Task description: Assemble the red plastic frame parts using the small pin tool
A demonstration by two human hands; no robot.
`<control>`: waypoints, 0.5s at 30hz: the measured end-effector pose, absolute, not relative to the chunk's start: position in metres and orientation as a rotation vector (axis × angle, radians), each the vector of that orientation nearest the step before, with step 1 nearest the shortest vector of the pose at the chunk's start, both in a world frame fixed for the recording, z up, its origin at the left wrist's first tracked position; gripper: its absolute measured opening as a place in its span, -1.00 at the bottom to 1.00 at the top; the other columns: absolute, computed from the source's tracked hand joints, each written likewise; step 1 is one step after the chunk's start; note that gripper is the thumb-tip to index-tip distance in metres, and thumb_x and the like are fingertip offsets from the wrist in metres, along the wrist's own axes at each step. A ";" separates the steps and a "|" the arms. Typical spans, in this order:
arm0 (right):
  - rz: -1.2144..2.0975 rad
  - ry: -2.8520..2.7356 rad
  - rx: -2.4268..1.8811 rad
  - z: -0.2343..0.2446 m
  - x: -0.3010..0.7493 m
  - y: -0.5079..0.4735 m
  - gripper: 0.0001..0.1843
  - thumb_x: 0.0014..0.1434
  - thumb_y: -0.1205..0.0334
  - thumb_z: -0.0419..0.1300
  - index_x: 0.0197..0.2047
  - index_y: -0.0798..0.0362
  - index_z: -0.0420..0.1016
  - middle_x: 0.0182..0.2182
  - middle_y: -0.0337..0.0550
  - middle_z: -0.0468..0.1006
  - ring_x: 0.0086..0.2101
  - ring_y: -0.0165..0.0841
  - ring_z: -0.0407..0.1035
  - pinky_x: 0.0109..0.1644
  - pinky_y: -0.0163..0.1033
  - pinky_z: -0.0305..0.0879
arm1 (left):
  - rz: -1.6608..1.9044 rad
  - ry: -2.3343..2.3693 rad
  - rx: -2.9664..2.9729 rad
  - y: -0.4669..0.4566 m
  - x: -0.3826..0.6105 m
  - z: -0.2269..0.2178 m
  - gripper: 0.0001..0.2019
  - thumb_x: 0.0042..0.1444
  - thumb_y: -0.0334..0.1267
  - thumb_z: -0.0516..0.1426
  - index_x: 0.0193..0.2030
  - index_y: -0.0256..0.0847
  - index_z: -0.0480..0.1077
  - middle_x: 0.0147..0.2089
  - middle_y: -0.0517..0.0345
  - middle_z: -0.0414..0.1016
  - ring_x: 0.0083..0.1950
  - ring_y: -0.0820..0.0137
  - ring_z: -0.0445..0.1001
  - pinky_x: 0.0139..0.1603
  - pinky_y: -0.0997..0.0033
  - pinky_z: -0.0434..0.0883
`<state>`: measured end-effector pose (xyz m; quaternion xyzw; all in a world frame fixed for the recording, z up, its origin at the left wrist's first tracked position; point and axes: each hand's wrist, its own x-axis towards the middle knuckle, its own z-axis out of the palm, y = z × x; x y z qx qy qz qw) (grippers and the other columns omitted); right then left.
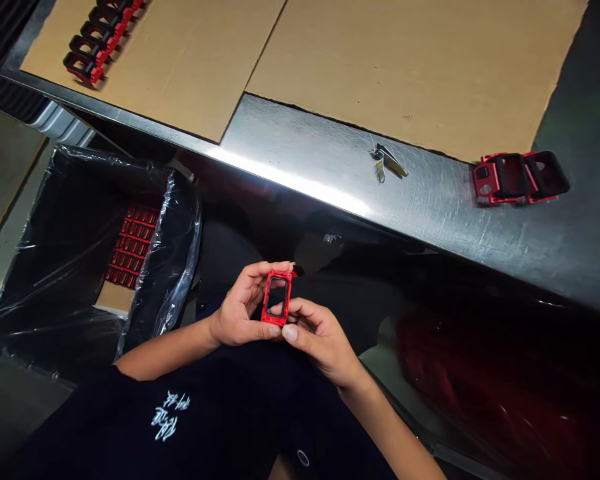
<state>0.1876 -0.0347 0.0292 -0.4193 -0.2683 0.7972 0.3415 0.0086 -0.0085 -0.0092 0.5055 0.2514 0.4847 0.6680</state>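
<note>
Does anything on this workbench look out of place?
A pair of red-and-black frames lies alone on the bare steel table, off the cardboard. It looks stray beside the neat row of matching frames lined up on cardboard.

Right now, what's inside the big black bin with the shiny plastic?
Rows of red frames sit inside the bin. Clear plastic hangs over one side, hiding what's behind it; what's under the frames is covered.

red rectangular frame (267, 300), dark center, held upright
</note>
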 end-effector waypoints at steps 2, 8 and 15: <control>2.040 -0.704 -1.137 0.029 0.187 -0.035 -0.56 0.02 -0.15 0.50 -0.21 0.01 0.65 -0.32 -0.12 0.66 -0.36 -0.35 0.50 -0.23 -0.24 0.49 | 1.088 0.580 1.163 -0.009 0.009 -0.011 -0.17 0.08 -0.23 0.43 0.42 0.03 0.14 0.46 -0.20 0.28 0.47 0.08 0.32 0.43 0.00 0.38; 1.975 -0.717 -1.152 0.030 0.186 -0.035 -0.61 0.01 -0.11 0.52 -0.23 -0.01 0.65 -0.20 -0.10 0.67 -0.23 -0.29 0.52 -0.16 -0.22 0.51 | 1.100 0.606 1.201 -0.012 0.008 -0.016 -0.14 0.07 -0.23 0.43 0.45 0.03 0.12 0.47 -0.22 0.27 0.48 0.09 0.31 0.44 0.00 0.37; 1.906 -0.704 -1.123 0.027 0.182 -0.036 -0.69 0.05 -0.02 0.51 -0.27 -0.03 0.60 -0.19 -0.13 0.62 -0.25 -0.30 0.51 -0.16 -0.20 0.52 | 1.122 0.597 1.193 -0.013 0.008 -0.024 -0.14 0.06 -0.27 0.43 0.44 -0.02 0.14 0.47 -0.24 0.27 0.45 0.12 0.36 0.40 0.11 0.41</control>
